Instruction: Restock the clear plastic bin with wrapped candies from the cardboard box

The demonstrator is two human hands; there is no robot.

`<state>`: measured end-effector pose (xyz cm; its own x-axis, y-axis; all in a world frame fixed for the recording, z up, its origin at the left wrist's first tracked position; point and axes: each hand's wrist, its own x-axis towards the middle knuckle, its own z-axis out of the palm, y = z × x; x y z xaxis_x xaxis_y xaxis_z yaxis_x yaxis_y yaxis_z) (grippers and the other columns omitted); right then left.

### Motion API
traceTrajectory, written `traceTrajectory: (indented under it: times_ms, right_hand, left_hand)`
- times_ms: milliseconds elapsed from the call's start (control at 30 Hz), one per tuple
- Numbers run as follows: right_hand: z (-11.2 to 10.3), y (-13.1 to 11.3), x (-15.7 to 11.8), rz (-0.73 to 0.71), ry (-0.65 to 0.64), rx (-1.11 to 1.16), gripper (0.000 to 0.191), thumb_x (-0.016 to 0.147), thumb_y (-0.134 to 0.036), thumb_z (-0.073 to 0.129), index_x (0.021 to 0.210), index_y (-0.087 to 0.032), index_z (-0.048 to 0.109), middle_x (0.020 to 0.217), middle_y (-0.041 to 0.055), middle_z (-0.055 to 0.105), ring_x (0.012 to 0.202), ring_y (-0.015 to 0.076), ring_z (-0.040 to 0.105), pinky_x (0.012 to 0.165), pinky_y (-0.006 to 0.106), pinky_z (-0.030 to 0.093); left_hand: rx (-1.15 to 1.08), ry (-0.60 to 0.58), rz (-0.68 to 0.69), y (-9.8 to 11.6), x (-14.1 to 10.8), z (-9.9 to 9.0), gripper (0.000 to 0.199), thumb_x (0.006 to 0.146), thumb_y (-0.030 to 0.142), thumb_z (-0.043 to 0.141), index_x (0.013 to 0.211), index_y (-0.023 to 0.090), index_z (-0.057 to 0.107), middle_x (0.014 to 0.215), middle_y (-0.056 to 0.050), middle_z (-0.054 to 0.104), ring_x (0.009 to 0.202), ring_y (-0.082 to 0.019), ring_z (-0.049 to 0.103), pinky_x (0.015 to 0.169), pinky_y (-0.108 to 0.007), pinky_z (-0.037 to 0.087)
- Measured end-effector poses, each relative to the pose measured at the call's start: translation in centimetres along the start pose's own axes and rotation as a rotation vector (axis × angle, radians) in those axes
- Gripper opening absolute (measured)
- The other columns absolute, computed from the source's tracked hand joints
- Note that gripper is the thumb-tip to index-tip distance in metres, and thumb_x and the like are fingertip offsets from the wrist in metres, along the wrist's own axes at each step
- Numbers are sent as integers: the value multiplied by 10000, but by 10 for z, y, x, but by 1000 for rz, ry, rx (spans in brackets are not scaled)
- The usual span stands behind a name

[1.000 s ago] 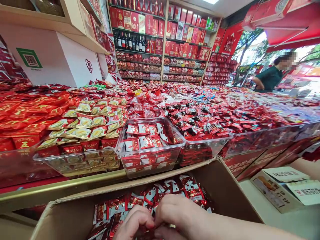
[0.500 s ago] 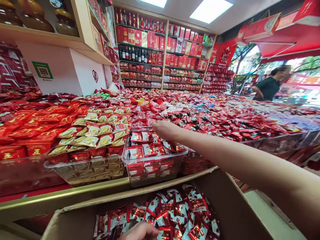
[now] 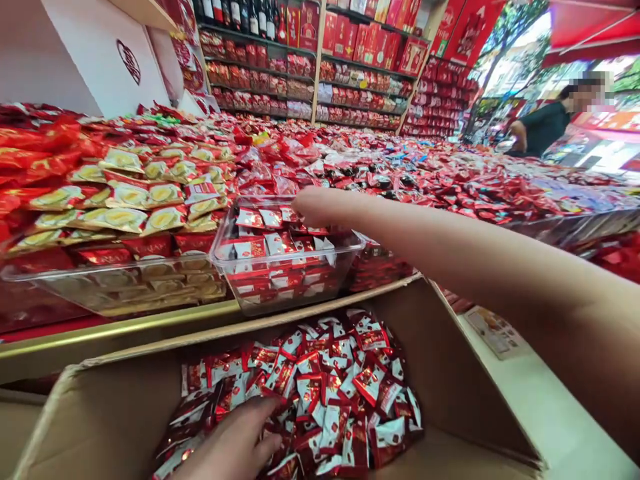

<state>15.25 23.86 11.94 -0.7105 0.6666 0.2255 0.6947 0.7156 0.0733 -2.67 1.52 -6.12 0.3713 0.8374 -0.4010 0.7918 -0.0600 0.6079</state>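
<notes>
My right hand (image 3: 319,208) reaches over the back right part of a clear plastic bin (image 3: 287,257). Its fingers point down and are hidden behind the hand, so what they hold does not show. Rows of small red-and-white wrapped candies (image 3: 280,244) stand in that bin. Below, a cardboard box (image 3: 470,380) contains a loose heap of matching wrapped candies (image 3: 335,423). My left hand (image 3: 245,430) lies low over the left of this heap, fingers stretched forward and thumb apart, touching the candies with none gripped.
Left of the bin, a wider clear tray holds gold durian packets (image 3: 133,193). Red packets (image 3: 30,160) lie beyond it. A gold counter edge (image 3: 125,328) runs behind the box. Stocked shelves (image 3: 260,73) line the back. A person (image 3: 543,127) stands at the far right.
The view has tipped down, showing more of the box. My left hand has reached further in over the candies. My right hand stays over the bin.
</notes>
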Motion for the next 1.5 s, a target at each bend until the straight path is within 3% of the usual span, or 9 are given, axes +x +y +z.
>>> traceTrajectory:
  times_ms: [167, 267, 367, 467, 667, 933, 1100, 1300, 1500]
  right_hand:
    - [-54, -37, -51, -56, 27, 32, 235, 779, -127, 376, 854, -57, 587, 792, 15, 547, 898, 147, 509, 766, 306, 348]
    - [-66, -63, -103, -186, -246, 260, 235, 785, -140, 375, 844, -110, 600, 746, -28, 555, 759, 77, 528, 691, 220, 372]
    - [-29, -69, -145, -246, -718, 351, 203, 749, -113, 438, 838, -131, 619, 736, 6, 612, 643, 78, 543, 581, 183, 386]
    - [36, -57, -170, -6, -983, 58, 175, 688, -85, 483, 774, -78, 636, 732, 106, 637, 655, 167, 579, 542, 233, 402]
    - [106, -37, -188, 197, -865, 11, 427, 683, -276, 532, 1045, -49, 516, 935, 182, 596, 844, 255, 573, 623, 290, 436]
    - [88, -40, -180, 135, -770, 155, 424, 591, -372, 587, 924, -114, 542, 861, 111, 603, 762, 211, 563, 581, 248, 408]
    - [72, -76, -173, 103, -694, 776, 393, 597, -461, 599, 833, -157, 520, 692, -2, 569, 566, 103, 491, 458, 185, 349]
    - [91, -111, -163, 318, -564, 1427, 333, 739, -477, 472, 684, -151, 438, 469, -59, 451, 404, 47, 414, 418, 160, 342]
    - [92, -115, -168, 267, -298, 1348, 325, 782, -410, 454, 674, -121, 557, 526, -10, 521, 474, 68, 473, 458, 170, 363]
  left_hand:
    - [58, -62, 26, -9, 5, 26, 414, 687, 236, 460, 1091, 204, 546, 1106, -126, 583, 1000, -263, 528, 841, -355, 379]
    - [103, -84, 32, -8, 7, 35, 392, 662, 202, 465, 1042, 228, 559, 1070, -110, 577, 961, -251, 542, 809, -342, 393]
    - [137, -100, -5, -8, 11, 38, 355, 633, 193, 475, 968, 203, 591, 1006, -127, 595, 911, -273, 555, 764, -355, 407]
    - [131, -114, -19, -9, 14, 37, 262, 629, 215, 484, 853, 192, 617, 904, -118, 627, 829, -275, 573, 707, -347, 413]
    - [89, -134, -38, -9, 11, 30, 245, 681, 269, 467, 887, 222, 590, 871, -65, 655, 786, -224, 582, 664, -279, 403]
    - [22, -87, -16, -1, 15, 28, 205, 692, 260, 480, 837, 205, 613, 783, -51, 641, 729, -216, 573, 649, -286, 399]
    - [-690, -105, 63, 34, 9, 23, 422, 710, 324, 549, 1105, 206, 463, 964, -41, 619, 831, -181, 566, 724, -271, 433]
    - [-1015, -27, -9, 57, -2, 13, 183, 724, 317, 562, 841, 178, 586, 842, -22, 661, 719, -170, 608, 618, -251, 449]
    - [-1117, -10, -53, 51, -5, 3, 183, 710, 269, 586, 863, 171, 606, 723, -11, 660, 643, -156, 624, 523, -209, 410]
